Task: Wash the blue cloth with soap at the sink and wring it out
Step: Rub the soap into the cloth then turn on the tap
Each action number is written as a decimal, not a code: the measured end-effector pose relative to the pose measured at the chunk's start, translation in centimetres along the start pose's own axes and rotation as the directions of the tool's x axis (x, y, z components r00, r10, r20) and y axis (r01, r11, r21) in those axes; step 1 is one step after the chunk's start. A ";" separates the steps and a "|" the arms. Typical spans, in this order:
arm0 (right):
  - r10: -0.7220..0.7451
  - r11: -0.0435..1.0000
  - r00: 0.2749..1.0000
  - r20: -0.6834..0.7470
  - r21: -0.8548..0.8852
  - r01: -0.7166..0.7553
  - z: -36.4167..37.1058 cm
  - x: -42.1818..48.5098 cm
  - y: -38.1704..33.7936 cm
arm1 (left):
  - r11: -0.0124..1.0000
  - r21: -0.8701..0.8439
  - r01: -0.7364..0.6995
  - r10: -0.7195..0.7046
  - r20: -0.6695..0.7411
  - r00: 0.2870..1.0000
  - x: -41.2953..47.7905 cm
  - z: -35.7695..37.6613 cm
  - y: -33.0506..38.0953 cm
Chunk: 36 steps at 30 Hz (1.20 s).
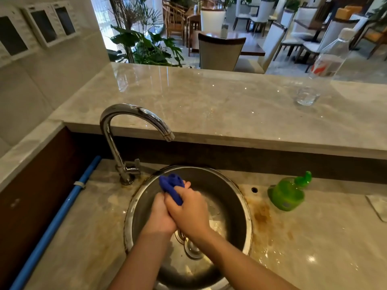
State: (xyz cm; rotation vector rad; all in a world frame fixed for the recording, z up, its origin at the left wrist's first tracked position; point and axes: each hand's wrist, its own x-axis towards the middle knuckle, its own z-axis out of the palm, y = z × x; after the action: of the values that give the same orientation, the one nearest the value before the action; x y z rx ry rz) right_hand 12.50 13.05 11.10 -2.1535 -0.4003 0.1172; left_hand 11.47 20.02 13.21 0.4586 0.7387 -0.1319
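The blue cloth point(171, 186) is bunched into a tight roll over the round steel sink point(234, 197). My right hand point(188, 210) grips the roll near its middle, fingers curled round it. My left hand point(160, 216) sits just below and left of the right one and holds the lower end, which is hidden inside both fists. The upper end of the cloth sticks out above my right hand. A green soap pump bottle point(288, 194) stands on the counter right of the sink. The chrome tap point(134, 130) arches over the sink's back left; no water runs from it.
A blue pipe point(62, 210) runs along the counter on the left. A raised marble ledge point(209, 101) behind the sink carries a glass point(306, 97) and a clear bottle point(333, 55). Brown stains ring the sink. A white object point(378, 206) lies at the right edge.
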 end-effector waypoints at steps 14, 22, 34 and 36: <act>0.057 0.997 0.995 -0.079 -0.039 -0.060 0.2 1.8 1.0 | 1.000 0.017 -0.007 0.007 -0.014 1.000 -0.7 -0.5 -0.2; 0.001 0.998 0.992 -0.129 0.056 0.006 0.6 0.3 -0.1 | 0.998 0.035 -0.048 0.049 -0.025 0.998 -0.9 0.5 0.5; -0.055 0.984 0.998 0.022 0.172 0.051 -5.1 5.8 0.8 | 0.941 0.284 -0.183 0.223 -0.114 0.968 0.5 -1.8 3.5; -0.052 0.977 0.997 0.055 0.209 0.040 -4.6 4.7 -0.5 | 0.920 0.311 -0.240 0.298 -0.151 0.943 1.0 -1.1 3.6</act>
State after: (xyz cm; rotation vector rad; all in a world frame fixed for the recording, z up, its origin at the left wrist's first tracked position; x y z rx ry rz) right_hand 17.85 11.32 14.49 -1.9371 -0.4523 0.1897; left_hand 12.47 23.78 13.09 0.8584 0.8452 0.0689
